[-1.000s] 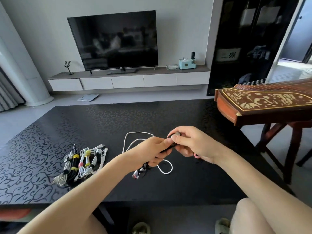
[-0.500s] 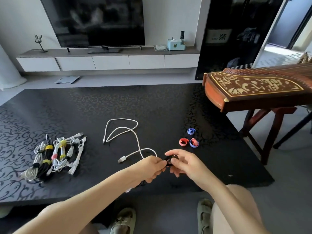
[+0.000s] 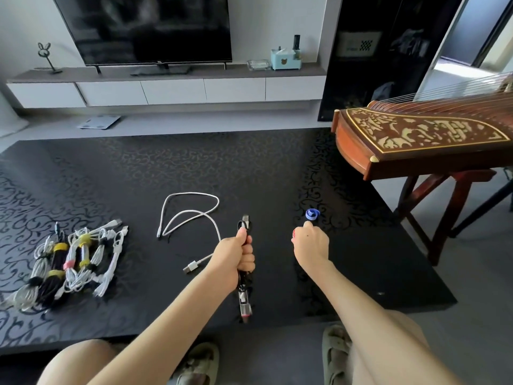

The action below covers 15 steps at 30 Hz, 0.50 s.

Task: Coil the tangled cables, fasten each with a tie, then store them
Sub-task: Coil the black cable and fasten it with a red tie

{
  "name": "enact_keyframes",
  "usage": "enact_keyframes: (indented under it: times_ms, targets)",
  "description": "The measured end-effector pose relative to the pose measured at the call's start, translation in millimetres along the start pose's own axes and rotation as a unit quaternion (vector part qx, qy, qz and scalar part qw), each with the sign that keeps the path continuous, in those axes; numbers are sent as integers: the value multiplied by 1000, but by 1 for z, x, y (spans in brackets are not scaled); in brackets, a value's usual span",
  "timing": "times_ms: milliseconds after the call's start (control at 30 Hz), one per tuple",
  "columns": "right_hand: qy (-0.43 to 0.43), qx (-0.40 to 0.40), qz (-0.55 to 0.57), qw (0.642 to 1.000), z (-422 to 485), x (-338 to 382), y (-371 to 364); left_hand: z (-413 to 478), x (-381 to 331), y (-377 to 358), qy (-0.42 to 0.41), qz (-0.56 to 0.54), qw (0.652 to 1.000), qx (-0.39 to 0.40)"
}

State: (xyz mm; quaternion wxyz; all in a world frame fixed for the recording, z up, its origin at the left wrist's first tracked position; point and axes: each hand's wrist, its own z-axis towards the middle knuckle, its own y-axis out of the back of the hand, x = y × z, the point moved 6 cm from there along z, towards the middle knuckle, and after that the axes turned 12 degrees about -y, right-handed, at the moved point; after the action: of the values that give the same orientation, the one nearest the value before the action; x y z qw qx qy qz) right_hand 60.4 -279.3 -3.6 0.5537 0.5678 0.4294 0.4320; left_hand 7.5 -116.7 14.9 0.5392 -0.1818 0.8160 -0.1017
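Holding the coiled black cable (image 3: 242, 287) in a tight fist, the left hand (image 3: 236, 255) is over the near table (image 3: 277, 176). The right hand (image 3: 311, 243) is by the red tie (image 3: 293, 233) — I cannot tell if it grips it — with the blue tie (image 3: 312, 214) just beyond. This looks like the tying step; next, wrap a tie round the coil.

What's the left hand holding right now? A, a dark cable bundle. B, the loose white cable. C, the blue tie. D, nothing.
A: the left hand grips the dark cable bundle, while the white cable lies loose on the table and the blue tie sits beyond the right hand.
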Motion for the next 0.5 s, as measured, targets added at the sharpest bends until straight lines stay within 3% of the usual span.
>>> enact_keyframes:
  times_ms: [67,100,133,200,267,300,400,500]
  targets:
    - [10,-10,85,996,-8,6,3,0,1,5,-25,45,999,1]
    - [3,14,216,976,-16,6,9,0,0,8,-37,66,997,3]
    - [-8,70,376,924,-27,5,12,-1,-1,11,-47,84,995,6]
    - [1,217,611,761,-54,10,22,-4,-5,12,-62,108,992,25]
    - [37,297,695,654,-79,13,35,-13,-9,8,-72,126,987,65]
    - [48,315,710,628,-88,13,41,-19,-10,4,-73,139,983,97]
    - [46,338,707,620,-107,14,47,-35,-8,-2,-67,162,970,167]
    - [30,329,687,647,-119,12,50,-46,-11,3,-51,114,980,156]
